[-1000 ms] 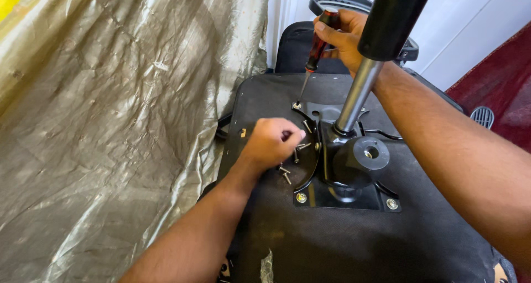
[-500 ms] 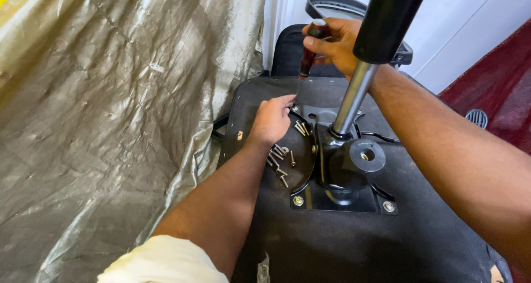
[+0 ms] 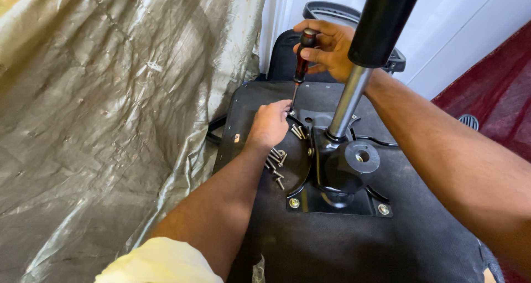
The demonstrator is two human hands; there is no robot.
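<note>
Nearest the camera: pale yellow sleeve (image 3: 160,261) at the person's left arm, then the black fabric-covered seat underside (image 3: 343,250), lying flat and matte, slightly fuzzy.

Bolted on it was the black metal mechanism plate (image 3: 337,197). Two silver bolts showed seated at its near corners. A round black knob (image 3: 360,157) sat on top, and a polished steel gas cylinder (image 3: 348,103) rose tilted from the hub into a wider black tube (image 3: 384,23).

Loose screws (image 3: 276,164), small and silver, lay in a scatter on the seat just left of the plate.

Left hand (image 3: 269,125) rested curled at the plate's far-left corner, fingertips pinched together at the screwdriver tip; whether a screw sat between them could not be told.

Right hand (image 3: 327,45) was clamped round the dark red handle of the screwdriver (image 3: 298,67), shaft near upright, tip down at that same corner.

Judgement: the step in hand was driving a fastener at the far-left corner. The next move would call for a square tip in the screw head, axial pressure, and the left fingers steadying until the thread bit.

Further back: black curved armrest (image 3: 332,9), white wall (image 3: 442,45). Crinkled grey-gold plastic sheet (image 3: 110,111) to the left, dark red carpet (image 3: 498,84) to the right.
</note>
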